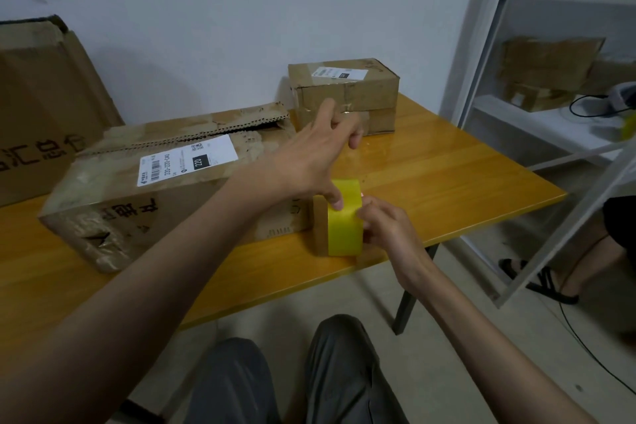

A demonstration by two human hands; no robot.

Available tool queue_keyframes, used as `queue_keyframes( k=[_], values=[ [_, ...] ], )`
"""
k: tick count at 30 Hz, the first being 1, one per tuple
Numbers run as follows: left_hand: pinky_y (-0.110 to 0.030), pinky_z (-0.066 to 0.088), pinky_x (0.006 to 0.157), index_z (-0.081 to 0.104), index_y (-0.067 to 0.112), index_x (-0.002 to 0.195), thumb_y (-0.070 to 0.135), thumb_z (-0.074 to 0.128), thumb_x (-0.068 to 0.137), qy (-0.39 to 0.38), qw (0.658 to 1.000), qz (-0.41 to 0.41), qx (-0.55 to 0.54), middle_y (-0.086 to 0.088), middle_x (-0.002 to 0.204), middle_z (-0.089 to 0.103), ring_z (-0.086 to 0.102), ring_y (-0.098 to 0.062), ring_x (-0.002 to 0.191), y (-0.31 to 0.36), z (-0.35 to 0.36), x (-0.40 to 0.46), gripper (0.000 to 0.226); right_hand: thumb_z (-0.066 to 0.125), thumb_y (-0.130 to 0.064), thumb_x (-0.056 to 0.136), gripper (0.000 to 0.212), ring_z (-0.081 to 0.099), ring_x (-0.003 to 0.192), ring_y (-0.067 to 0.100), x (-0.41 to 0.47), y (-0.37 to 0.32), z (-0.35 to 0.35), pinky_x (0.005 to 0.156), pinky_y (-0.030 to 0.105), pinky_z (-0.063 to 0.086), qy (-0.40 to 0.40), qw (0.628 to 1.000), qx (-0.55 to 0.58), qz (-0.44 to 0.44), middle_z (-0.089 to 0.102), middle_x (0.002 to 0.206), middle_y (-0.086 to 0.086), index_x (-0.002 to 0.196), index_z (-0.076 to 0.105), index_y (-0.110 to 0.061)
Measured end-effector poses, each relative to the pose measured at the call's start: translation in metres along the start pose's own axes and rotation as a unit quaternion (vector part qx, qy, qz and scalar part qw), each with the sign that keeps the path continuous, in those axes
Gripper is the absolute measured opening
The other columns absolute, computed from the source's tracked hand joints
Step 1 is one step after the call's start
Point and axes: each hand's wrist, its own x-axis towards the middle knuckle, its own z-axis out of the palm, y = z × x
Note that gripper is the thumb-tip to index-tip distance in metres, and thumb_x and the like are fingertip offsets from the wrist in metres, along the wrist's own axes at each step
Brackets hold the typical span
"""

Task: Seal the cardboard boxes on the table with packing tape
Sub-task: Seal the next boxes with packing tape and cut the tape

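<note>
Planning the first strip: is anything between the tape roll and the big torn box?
Nothing visible. The tape roll stands upright right beside the big torn box, with both hands on it.

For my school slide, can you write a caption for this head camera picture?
Two hands, left hand and right hand, work a yellow tape roll beside a torn cardboard box on a table.

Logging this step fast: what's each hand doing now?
Left hand: open, thumb on the yellow tape roll.
Right hand: fingers pinching the roll's side.
</note>
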Motion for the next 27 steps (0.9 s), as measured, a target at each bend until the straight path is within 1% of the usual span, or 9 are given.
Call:
queue_keyframes(
  k=[3,5,8,12,15,18,22,25,27],
  values=[
    [-0.029,0.048,0.071,0.035,0.024,0.110,0.026,0.099,0.053,0.014,1.000,-0.005,-0.027,0.003,0.118,0.024,0.053,-0.019,0.098,-0.001,0.001,-0.001,0.085,0.048,-0.015,0.099,0.028,0.065,0.078,0.015,0.016,0.001,-0.012,0.078,0.035,0.054,0.105,0.994,-0.005,-0.009,0.070,0.073,-0.005,0.084,0.071,-0.009],
    [-0.034,0.052,0.075,0.036,0.024,0.111,0.024,0.098,0.056,0.014,0.999,-0.011,-0.033,0.004,0.118,0.023,0.058,-0.019,0.094,0.001,-0.001,-0.002,0.083,0.049,-0.006,0.100,0.025,0.065,0.091,0.015,0.043,0.012,-0.025,0.086,0.038,0.054,0.137,0.982,-0.126,-0.039,0.073,0.094,-0.002,0.099,0.073,-0.014],
    [-0.030,0.054,0.072,0.036,0.026,0.111,0.021,0.097,0.059,0.016,0.999,-0.009,-0.038,0.006,0.118,0.024,0.060,-0.012,0.087,0.002,-0.001,0.000,0.080,0.054,-0.006,0.100,0.036,0.056,0.121,0.027,0.086,0.030,-0.040,0.104,0.038,0.044,0.061,0.930,-0.354,-0.074,0.056,0.136,0.012,0.134,0.065,-0.014],
    [-0.026,0.052,0.070,0.036,0.028,0.111,0.019,0.097,0.059,0.021,0.999,-0.005,-0.037,0.007,0.120,0.024,0.061,-0.011,0.089,-0.001,0.002,0.004,0.080,0.057,-0.018,0.101,0.037,0.046,0.129,0.038,0.121,0.041,-0.039,0.102,0.042,0.037,-0.050,0.832,-0.548,-0.074,0.050,0.146,0.010,0.138,0.062,-0.019],
    [-0.034,0.056,0.075,0.036,0.028,0.111,0.017,0.096,0.060,0.022,0.999,-0.001,-0.049,0.005,0.122,0.025,0.062,-0.014,0.091,-0.004,0.002,0.006,0.080,0.061,-0.008,0.096,0.021,0.060,0.108,0.031,0.126,0.036,-0.037,0.077,0.028,0.038,-0.035,0.859,-0.505,-0.076,0.064,0.115,0.011,0.117,0.067,-0.008],
    [-0.036,0.057,0.076,0.037,0.027,0.113,0.016,0.095,0.062,0.025,0.998,0.001,-0.061,0.005,0.122,0.025,0.063,-0.016,0.093,-0.008,0.003,0.008,0.078,0.061,-0.008,0.096,0.009,0.060,0.078,0.006,0.118,0.027,-0.043,0.058,0.016,0.038,-0.009,0.884,-0.464,-0.052,0.066,0.089,-0.004,0.104,0.063,-0.012],
    [-0.025,0.051,0.069,0.036,0.028,0.112,0.016,0.094,0.064,0.031,0.996,0.003,-0.078,0.006,0.120,0.024,0.061,-0.015,0.095,-0.015,0.006,0.011,0.077,0.072,-0.026,0.093,0.010,0.066,0.095,0.018,0.095,0.018,-0.057,0.080,0.035,0.057,0.141,0.913,-0.355,-0.142,0.070,0.108,0.000,0.103,0.074,-0.028],
    [-0.026,0.052,0.069,0.035,0.029,0.110,0.017,0.094,0.065,0.039,0.994,0.002,-0.101,0.005,0.121,0.026,0.061,-0.014,0.095,-0.020,0.008,0.012,0.075,0.064,-0.009,0.099,0.024,0.068,0.092,0.014,0.058,-0.001,-0.054,0.078,0.025,0.057,0.170,0.921,-0.232,-0.263,0.071,0.113,0.000,0.120,0.073,-0.017],
    [-0.030,0.056,0.073,0.035,0.030,0.109,0.016,0.093,0.066,0.043,0.993,-0.003,-0.113,0.004,0.122,0.028,0.062,-0.014,0.095,-0.023,0.010,0.012,0.074,0.064,-0.004,0.099,0.027,0.068,0.101,0.010,0.039,-0.013,-0.047,0.084,0.019,0.054,0.145,0.895,-0.257,-0.335,0.072,0.115,0.000,0.124,0.072,-0.011]
  ],
)
